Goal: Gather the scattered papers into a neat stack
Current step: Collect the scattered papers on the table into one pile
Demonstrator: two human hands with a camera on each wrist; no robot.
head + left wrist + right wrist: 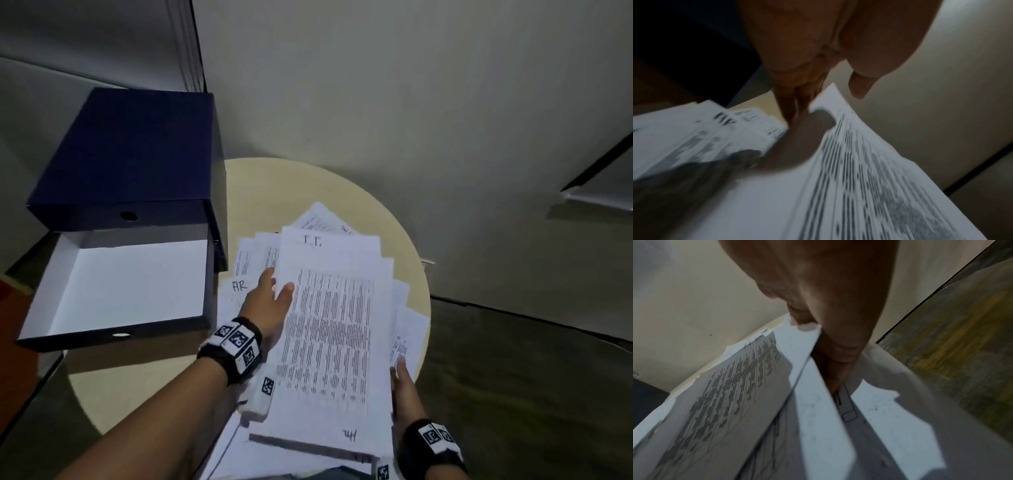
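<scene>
A loose pile of printed white papers (329,325) lies fanned on a round beige table (274,181). My left hand (277,284) is at the left edge of the top sheets (859,178). Its straight fingers (793,100) are slid beneath them, and the thumb (859,87) hovers just above the edge. My right hand (400,373) holds the right edge of the same sheets (735,394), the thumb (807,327) pressed on top and the fingers underneath. The top sheets are raised a little off the lower ones. More sheets stick out crookedly at the far end and on both sides.
An open dark blue box (113,339) with a white inside stands at the table's left. Its lid (137,147) is tipped up behind it. A pale wall (411,102) lies close behind the table, and dark floor (513,377) lies to the right.
</scene>
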